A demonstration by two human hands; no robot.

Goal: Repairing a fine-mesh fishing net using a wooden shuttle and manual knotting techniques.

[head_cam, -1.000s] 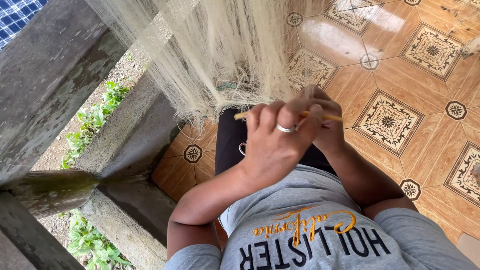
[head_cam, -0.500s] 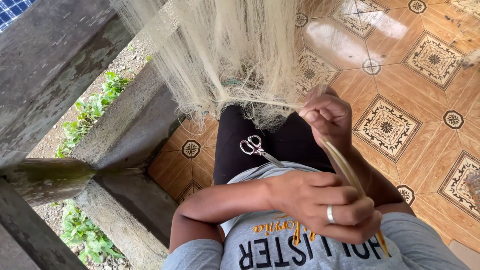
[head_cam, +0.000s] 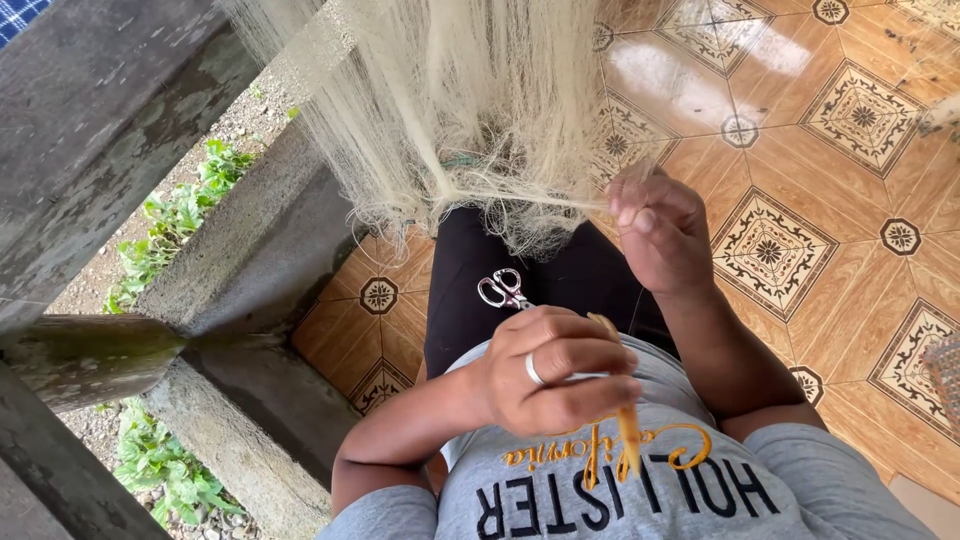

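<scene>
Two hands, fine pale netting

Small scissors lie on the person's black-clad lap, above patterned floor tiles.

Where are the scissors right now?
In the head view, the scissors lie on the person's dark-trousered lap, just above the left hand and below the hanging net.

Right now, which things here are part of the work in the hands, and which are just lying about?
In use:
pale net, pinched by the right hand
yellow netting needle, gripped in the left hand

Lying about:
scissors on the lap
tiled floor
wooden railing
green plants
</scene>
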